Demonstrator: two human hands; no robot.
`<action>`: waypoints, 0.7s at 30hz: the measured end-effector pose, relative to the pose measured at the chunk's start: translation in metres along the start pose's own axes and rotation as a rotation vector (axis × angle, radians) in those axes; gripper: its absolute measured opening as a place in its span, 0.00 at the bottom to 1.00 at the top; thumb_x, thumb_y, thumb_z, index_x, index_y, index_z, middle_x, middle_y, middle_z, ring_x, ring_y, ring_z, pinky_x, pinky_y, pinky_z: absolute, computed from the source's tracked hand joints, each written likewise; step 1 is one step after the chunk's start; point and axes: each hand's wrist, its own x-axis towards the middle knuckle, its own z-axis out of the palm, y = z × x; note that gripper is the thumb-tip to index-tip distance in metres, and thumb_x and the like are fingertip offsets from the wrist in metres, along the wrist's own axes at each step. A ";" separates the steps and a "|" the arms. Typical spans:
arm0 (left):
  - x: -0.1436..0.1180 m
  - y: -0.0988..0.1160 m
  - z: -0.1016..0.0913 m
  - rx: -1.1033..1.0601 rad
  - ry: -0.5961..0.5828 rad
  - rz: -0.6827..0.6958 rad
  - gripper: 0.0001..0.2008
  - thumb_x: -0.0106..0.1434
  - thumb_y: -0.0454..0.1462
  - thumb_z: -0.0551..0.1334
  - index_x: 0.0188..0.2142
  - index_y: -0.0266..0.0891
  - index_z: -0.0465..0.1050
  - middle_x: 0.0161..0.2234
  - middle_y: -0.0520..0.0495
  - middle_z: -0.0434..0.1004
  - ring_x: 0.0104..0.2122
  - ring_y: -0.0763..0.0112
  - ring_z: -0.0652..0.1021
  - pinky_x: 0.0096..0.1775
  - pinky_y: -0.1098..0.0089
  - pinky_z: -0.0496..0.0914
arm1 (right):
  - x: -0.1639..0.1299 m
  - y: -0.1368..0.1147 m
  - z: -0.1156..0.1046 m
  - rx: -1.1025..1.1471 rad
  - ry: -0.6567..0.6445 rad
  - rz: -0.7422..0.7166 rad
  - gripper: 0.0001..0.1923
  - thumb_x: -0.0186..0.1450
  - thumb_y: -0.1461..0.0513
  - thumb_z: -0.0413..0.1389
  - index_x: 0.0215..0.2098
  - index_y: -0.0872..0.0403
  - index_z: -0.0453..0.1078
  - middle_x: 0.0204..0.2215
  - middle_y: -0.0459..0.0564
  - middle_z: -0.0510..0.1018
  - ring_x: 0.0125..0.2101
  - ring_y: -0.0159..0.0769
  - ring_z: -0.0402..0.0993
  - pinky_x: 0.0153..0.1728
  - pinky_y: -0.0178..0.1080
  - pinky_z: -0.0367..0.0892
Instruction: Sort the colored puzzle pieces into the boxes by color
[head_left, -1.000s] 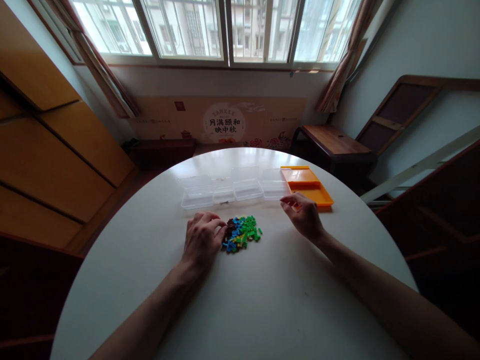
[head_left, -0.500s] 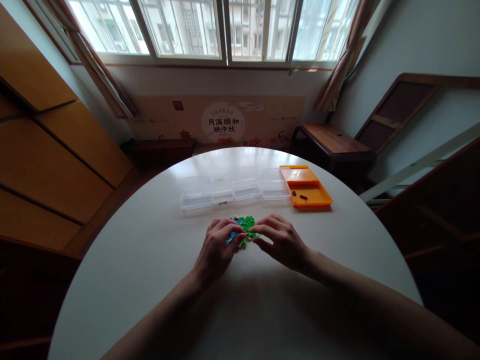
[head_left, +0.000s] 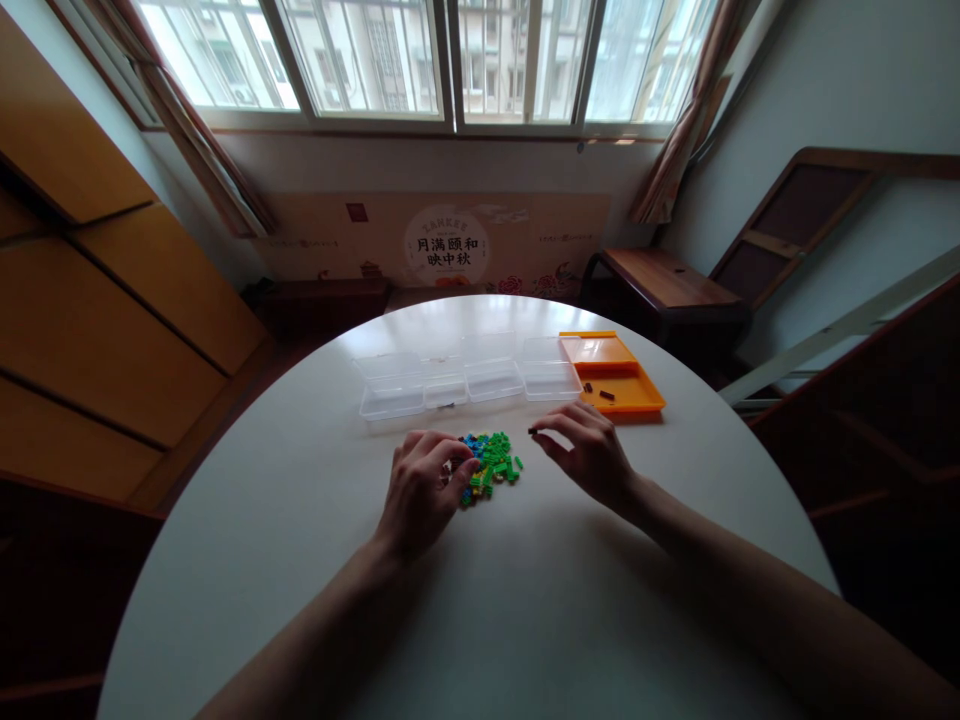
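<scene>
A heap of small building bricks, green, blue and yellow, lies loose on the white round table. My left hand is at the heap's left side, its thumb and fingers curled close together over the blue bricks. Whatever sits between those fingertips, if anything, is too small to make out. To the right of the heap, my right hand pinches a small dark brown brick between thumb and forefinger, just above the table. Closest to this hand is an open orange box with a few dark brown bricks inside.
Several clear plastic boxes with raised lids stand in a row behind the heap, left of the orange box. One holds a small dark piece. Beyond the table are a wooden bench and a window wall.
My right hand has moved away from the heap, rightward and toward the orange box, with a dark brown brick in its fingers. My left hand has shifted slightly left, uncovering more bricks.
</scene>
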 end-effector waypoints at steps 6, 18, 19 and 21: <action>-0.003 -0.021 -0.003 0.203 0.070 -0.013 0.06 0.62 0.32 0.60 0.34 0.41 0.76 0.37 0.46 0.77 0.42 0.59 0.71 0.43 0.61 0.63 | 0.002 0.044 -0.018 -0.138 0.138 0.309 0.05 0.63 0.61 0.57 0.33 0.54 0.74 0.30 0.49 0.77 0.29 0.38 0.72 0.34 0.40 0.68; -0.002 -0.026 -0.004 0.304 0.069 -0.029 0.08 0.61 0.31 0.58 0.35 0.41 0.77 0.38 0.45 0.77 0.43 0.58 0.72 0.44 0.59 0.64 | -0.005 0.079 -0.029 -0.220 0.153 0.473 0.10 0.61 0.59 0.55 0.36 0.55 0.75 0.34 0.53 0.79 0.29 0.40 0.74 0.36 0.43 0.69; -0.002 -0.026 -0.003 0.299 0.054 -0.033 0.09 0.61 0.32 0.58 0.36 0.41 0.77 0.38 0.45 0.77 0.43 0.58 0.72 0.44 0.59 0.64 | -0.005 0.078 -0.029 -0.216 0.151 0.475 0.10 0.62 0.59 0.55 0.35 0.56 0.75 0.34 0.53 0.79 0.29 0.39 0.74 0.36 0.43 0.69; -0.002 -0.025 -0.003 0.280 0.012 -0.033 0.10 0.61 0.32 0.58 0.37 0.42 0.77 0.39 0.45 0.77 0.44 0.58 0.71 0.45 0.59 0.64 | -0.003 0.074 -0.028 -0.207 0.144 0.472 0.10 0.62 0.59 0.54 0.35 0.56 0.75 0.33 0.53 0.79 0.28 0.39 0.74 0.36 0.43 0.69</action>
